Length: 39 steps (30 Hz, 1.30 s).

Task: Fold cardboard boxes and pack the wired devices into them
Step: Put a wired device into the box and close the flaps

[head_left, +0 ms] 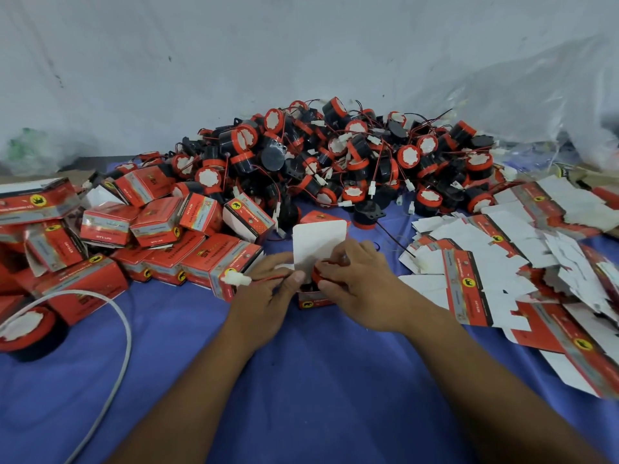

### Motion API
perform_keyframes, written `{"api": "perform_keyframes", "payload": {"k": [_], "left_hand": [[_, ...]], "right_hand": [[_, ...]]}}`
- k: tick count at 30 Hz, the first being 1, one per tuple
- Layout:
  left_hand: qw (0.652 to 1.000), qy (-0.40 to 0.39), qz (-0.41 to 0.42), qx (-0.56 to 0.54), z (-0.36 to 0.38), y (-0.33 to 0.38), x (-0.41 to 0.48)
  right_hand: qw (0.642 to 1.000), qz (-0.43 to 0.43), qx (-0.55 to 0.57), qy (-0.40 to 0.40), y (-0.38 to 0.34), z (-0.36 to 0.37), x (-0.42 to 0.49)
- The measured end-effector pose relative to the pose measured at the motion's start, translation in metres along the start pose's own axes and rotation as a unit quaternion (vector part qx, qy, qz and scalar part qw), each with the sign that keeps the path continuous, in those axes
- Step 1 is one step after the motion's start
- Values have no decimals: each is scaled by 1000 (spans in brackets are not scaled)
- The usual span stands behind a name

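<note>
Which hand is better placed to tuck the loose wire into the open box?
Left, likely: the left hand holds the red wire near its white plug, while the right hand grips the device in the box.

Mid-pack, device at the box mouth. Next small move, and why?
Probably tuck the wire into the box: the right hand grips the device at its mouth, the left hand holds the wire with its white connector outside, and the lid flap stands open.

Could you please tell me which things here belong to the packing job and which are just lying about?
Job: left hand, right hand, open box, device in it, device pile, flat boxes, packed boxes.
Lying about: white cable, plastic bags.
</note>
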<state>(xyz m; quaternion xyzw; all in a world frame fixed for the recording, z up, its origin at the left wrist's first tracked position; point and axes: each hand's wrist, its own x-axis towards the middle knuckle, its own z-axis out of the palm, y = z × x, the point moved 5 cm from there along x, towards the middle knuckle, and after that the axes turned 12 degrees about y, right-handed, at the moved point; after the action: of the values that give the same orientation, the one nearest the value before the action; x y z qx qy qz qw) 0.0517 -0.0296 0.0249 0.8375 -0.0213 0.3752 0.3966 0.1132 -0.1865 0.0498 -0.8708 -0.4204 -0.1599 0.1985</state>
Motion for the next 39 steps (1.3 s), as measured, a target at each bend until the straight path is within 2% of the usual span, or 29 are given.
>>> {"api": "perform_keyframes", "payload": {"k": [2,6,9,11,14,22,27,29,31,33,36,39], "left_hand": [[999,-2,25,33,2,5,2],[993,-20,73,87,4,23,4],[984,-74,99,132,6,21,3],[979,-118,75,151,10,14,2],[981,-129,63,132,12,11,-1],[996,-9,-86,-14,3,4,-1],[970,73,-221,-73,7,-2,-4],[958,101,-256,-81,9,-5,-5],[953,126,-261,-85,9,-4,-8],[961,138,-233,-56,9,-1,-10],[967,135,-211,-35,9,2,-11],[971,118,-199,-59,5,2,-12]], "right_hand": [[999,-28,30,26,-5,-5,2],[975,-67,201,64,-28,-10,8],[965,-64,232,104,-35,-12,15],[960,-46,255,107,-34,-11,19],[958,-27,256,125,-30,-8,22],[935,79,311,153,-8,-4,14],[937,60,289,187,-12,-8,12],[940,58,288,175,-16,-6,11],[946,60,287,140,-19,-3,12],[960,40,255,107,-21,0,13],[974,-11,210,81,-27,2,13],[980,-5,194,44,-26,5,14]]}}
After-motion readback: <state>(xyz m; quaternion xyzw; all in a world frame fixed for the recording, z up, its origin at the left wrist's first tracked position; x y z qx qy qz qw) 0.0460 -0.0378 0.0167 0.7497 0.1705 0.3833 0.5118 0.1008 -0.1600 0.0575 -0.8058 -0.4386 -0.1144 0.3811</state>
